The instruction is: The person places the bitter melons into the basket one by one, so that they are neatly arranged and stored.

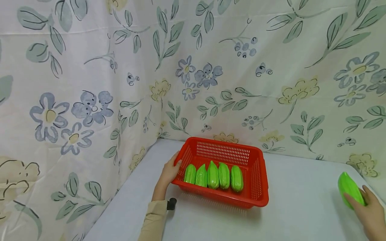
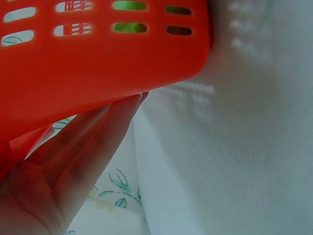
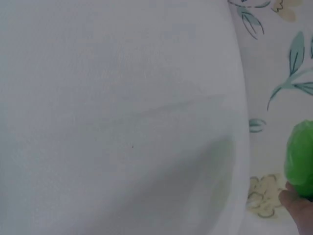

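My left hand (image 1: pixel 171 171) grips the left rim of a red plastic basket (image 1: pixel 220 196) with slotted walls, thumb over the edge. In the left wrist view, the fingers (image 2: pixel 93 142) lie against the outside of the red basket (image 2: pixel 98 73). Several bright green ridged gourds (image 1: pixel 212 175) lie side by side in the basket, toward its left and front. Off at the far right, my right hand (image 1: pixel 369 211) holds another green gourd (image 1: pixel 349 189) above the table, apart from the basket. The right wrist view catches only part of this gourd (image 3: pixel 301 159) and the thumb at its edge.
A white cloth-covered table (image 1: pixel 301 190) lies under everything. Floral curtains (image 1: pixel 235 67) hang behind it and along the left side. A dark round piece (image 1: pixel 172 204) is on the left wrist. The table's rounded edge (image 3: pixel 244 122) shows in the right wrist view.
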Motion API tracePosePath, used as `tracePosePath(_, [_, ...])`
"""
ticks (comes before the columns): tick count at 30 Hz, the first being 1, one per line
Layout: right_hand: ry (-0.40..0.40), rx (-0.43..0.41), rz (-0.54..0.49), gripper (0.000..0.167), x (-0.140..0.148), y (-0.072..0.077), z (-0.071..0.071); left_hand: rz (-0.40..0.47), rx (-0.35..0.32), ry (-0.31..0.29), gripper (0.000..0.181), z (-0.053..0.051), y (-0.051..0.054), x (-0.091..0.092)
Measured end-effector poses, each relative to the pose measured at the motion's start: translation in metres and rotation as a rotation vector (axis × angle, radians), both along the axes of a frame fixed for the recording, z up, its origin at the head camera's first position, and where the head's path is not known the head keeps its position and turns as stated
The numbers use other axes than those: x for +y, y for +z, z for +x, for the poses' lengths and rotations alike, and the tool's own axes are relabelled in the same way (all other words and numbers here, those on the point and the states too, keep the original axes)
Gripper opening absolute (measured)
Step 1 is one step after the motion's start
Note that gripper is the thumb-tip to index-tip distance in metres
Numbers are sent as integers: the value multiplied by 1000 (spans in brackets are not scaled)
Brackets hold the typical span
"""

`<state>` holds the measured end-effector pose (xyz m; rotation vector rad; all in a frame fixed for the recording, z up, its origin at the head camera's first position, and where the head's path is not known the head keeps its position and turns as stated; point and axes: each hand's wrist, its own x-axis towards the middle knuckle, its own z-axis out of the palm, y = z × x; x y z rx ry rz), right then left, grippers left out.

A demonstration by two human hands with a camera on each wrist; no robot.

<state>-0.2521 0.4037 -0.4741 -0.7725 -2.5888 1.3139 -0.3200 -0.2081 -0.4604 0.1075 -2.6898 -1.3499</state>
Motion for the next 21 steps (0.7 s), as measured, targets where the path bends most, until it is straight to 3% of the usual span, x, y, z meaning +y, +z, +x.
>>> tracePosePath(9, [39, 81, 20, 77, -25, 21, -6, -8, 0, 4, 53, 1, 0, 0])
tracePosePath(21, [100, 152, 57, 79, -46, 34, -12, 4, -13, 6, 53, -1, 0, 1])
